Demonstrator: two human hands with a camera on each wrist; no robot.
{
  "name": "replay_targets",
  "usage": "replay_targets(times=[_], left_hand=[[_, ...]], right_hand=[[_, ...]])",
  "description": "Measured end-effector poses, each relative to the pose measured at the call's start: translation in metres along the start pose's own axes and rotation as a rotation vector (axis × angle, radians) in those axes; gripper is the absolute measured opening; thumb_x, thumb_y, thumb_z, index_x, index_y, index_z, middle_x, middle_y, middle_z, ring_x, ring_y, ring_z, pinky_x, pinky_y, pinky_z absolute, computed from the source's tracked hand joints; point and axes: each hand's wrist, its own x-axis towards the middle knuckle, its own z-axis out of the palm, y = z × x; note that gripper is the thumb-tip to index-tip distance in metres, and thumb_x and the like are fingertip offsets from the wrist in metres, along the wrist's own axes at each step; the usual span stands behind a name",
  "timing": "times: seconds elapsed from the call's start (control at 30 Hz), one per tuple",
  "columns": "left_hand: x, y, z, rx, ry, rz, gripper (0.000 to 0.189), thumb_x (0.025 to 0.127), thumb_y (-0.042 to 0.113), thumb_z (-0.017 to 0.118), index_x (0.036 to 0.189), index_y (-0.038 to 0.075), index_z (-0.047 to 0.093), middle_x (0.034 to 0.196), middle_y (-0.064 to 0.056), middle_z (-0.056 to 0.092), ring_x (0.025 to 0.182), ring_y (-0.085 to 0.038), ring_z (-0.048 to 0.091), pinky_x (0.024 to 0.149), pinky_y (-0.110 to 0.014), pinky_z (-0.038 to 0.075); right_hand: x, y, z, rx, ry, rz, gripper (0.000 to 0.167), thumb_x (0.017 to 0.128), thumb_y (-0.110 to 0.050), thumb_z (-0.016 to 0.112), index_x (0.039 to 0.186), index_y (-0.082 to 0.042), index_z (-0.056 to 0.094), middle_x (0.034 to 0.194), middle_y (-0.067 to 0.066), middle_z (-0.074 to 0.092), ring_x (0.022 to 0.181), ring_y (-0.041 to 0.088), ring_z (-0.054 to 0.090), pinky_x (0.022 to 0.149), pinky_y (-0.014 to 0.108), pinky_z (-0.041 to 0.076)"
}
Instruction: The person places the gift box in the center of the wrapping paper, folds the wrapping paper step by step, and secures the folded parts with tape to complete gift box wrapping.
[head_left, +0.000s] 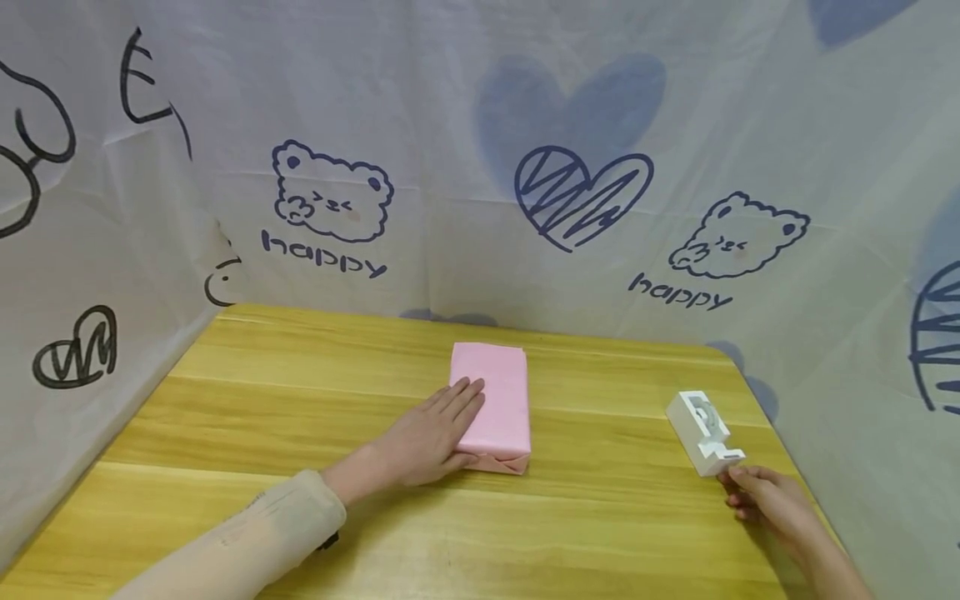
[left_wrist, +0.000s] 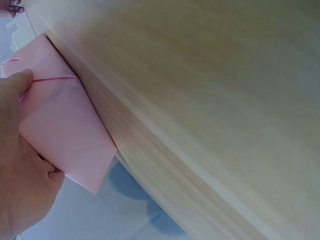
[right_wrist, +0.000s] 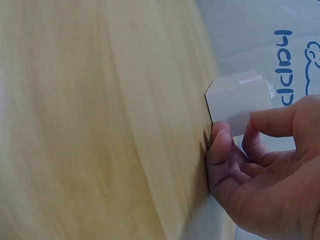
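A pink paper-wrapped box (head_left: 501, 400) lies on the table, its near end showing folded paper. My left hand (head_left: 431, 437) rests on its top left part with fingers straight, while the thumb reaches the near end. In the left wrist view that thumb lies against the folded paper (left_wrist: 65, 120). A white tape dispenser (head_left: 693, 425) with a roll inside sits at the right. At its near end is my right hand (head_left: 776, 504), fingers curled. In the right wrist view the thumb and index finger pinch at a corner of the dispenser (right_wrist: 237, 102).
The wood-grain table (head_left: 300, 375) has rounded far corners. A white cloth backdrop (head_left: 450, 125) with hearts, bears and lettering hangs behind it and along both sides. A light sleeve (head_left: 247, 533) covers the left forearm.
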Motion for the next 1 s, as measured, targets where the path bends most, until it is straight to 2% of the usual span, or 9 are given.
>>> replay_targets(times=[0.37,0.6,0.8,0.9,1.0], left_hand=[[0.001,-0.001,-0.001,-0.004,0.000,0.005,0.084,0.106,0.053,0.051,0.161,-0.006,0.027,0.170,-0.024,0.020,0.157,-0.040,0.020,0.127,-0.047,0.023],[0.001,-0.001,-0.002,-0.016,0.012,0.004,0.083,0.106,0.051,0.052,0.160,-0.007,0.028,0.169,-0.025,0.021,0.156,-0.040,0.022,0.127,-0.047,0.023],[0.000,-0.001,-0.003,-0.014,0.013,0.004,0.083,0.106,0.052,0.052,0.160,-0.007,0.028,0.169,-0.024,0.021,0.156,-0.040,0.022,0.127,-0.047,0.024],[0.000,-0.001,-0.003,-0.011,0.007,0.005,0.084,0.106,0.053,0.051,0.161,-0.006,0.028,0.170,-0.024,0.021,0.157,-0.040,0.021,0.127,-0.047,0.023],[0.000,-0.001,-0.002,-0.016,0.000,0.006,0.084,0.106,0.054,0.050,0.161,-0.006,0.027,0.170,-0.024,0.020,0.157,-0.039,0.020,0.127,-0.046,0.023]], right_hand=[[-0.002,-0.004,0.001,-0.023,-0.012,-0.007,0.028,0.111,-0.019,0.047,0.117,0.006,0.057,0.093,-0.016,0.068,0.081,0.005,0.063,0.072,0.023,0.057],[-0.002,-0.005,0.000,-0.020,-0.020,-0.007,0.022,0.111,-0.016,0.046,0.110,0.003,0.057,0.093,-0.017,0.068,0.080,0.005,0.065,0.071,0.022,0.058],[0.000,-0.003,-0.002,-0.022,-0.054,-0.032,0.018,0.109,-0.008,0.045,0.109,0.006,0.057,0.095,-0.017,0.068,0.082,0.006,0.065,0.073,0.022,0.058],[-0.003,0.000,-0.004,-0.022,-0.079,-0.043,0.022,0.110,-0.007,0.044,0.112,0.009,0.060,0.097,-0.015,0.069,0.083,0.007,0.065,0.075,0.023,0.059],[-0.010,0.001,-0.004,-0.045,-0.074,-0.028,0.026,0.112,-0.013,0.044,0.114,0.006,0.062,0.097,-0.014,0.070,0.083,0.007,0.065,0.075,0.024,0.058]])
